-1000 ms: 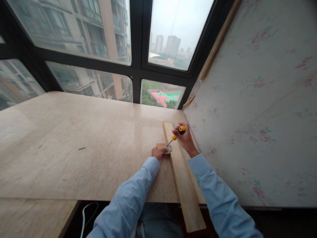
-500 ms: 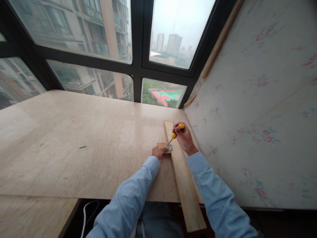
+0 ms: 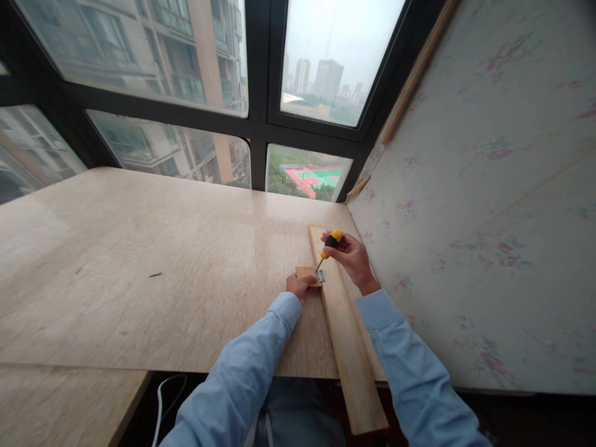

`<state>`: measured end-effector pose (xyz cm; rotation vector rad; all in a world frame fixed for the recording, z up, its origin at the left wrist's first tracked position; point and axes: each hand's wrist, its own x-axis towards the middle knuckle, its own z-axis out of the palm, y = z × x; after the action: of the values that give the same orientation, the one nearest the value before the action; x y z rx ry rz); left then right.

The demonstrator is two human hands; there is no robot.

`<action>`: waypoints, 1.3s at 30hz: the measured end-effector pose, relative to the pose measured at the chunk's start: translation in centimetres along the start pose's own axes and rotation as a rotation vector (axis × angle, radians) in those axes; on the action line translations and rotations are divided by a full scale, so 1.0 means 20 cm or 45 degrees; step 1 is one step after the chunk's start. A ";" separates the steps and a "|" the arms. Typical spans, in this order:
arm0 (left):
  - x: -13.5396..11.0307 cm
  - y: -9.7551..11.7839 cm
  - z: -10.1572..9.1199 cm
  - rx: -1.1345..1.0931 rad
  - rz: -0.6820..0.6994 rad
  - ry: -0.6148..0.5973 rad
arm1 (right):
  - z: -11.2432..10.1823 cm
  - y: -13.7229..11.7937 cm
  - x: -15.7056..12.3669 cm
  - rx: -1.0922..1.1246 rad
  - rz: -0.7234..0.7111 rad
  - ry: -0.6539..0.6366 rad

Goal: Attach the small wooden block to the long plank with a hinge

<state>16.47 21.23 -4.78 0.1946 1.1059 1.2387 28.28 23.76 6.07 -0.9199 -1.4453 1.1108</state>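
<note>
In my right hand (image 3: 349,257) is a yellow and black screwdriver (image 3: 333,239), held by its handle and tilted. Its tip points down at a small metal hinge (image 3: 320,275); whether it sits in a screw is too small to tell. The hinge bridges a small wooden block (image 3: 305,272) and a long wooden board (image 3: 347,347). My left hand (image 3: 300,285) is closed on the block, its thumb on top beside the hinge. The board lies lengthwise on the stone sill, its near end jutting past the front edge.
A dark nail or screw (image 3: 155,274) lies on the marble-look sill (image 3: 209,298) to the left. Windows with black frames (image 3: 258,118) stand behind. A floral-papered wall (image 3: 465,217) rises close on the right. Below the front edge hangs a white cable (image 3: 159,403).
My right hand has shifted slightly right and its fingers have loosened and turned around the screwdriver handle. The handle has tipped a little left. My left hand and the block stay put.
</note>
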 end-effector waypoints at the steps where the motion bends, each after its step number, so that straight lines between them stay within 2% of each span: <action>1: 0.00 0.00 0.00 -0.001 -0.003 -0.001 | 0.00 0.00 0.01 -0.068 -0.023 0.055; 5: 0.00 0.00 0.00 0.011 -0.007 0.000 | 0.00 0.02 0.05 -0.488 -0.174 0.324; 7: 0.00 0.00 0.00 0.023 -0.004 0.005 | 0.01 0.03 0.06 -0.550 -0.196 0.356; 13: -0.01 0.01 0.00 0.022 -0.013 0.009 | 0.05 0.10 0.09 0.057 -0.078 0.187; 16: -0.01 0.01 0.00 0.025 -0.017 0.012 | 0.05 0.13 0.08 0.133 0.003 0.228; 24: -0.01 0.01 0.00 0.034 -0.015 0.019 | 0.04 0.12 0.04 0.375 -0.030 0.211; 29: -0.01 0.01 0.00 0.032 -0.013 0.003 | 0.00 0.10 0.00 0.144 -0.025 0.154; 34: -0.01 0.00 0.01 0.023 0.005 0.014 | -0.01 0.09 0.04 -0.284 -0.104 0.402; 36: -0.01 0.00 0.01 0.024 0.008 0.009 | -0.01 0.10 0.06 -0.428 -0.132 0.449; 39: -0.01 0.00 0.01 0.025 0.010 -0.009 | 0.01 0.12 0.09 -0.387 -0.159 0.349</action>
<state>16.56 21.16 -4.65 0.2184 1.1125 1.2332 27.84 26.04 4.23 -1.1291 -1.4412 0.6531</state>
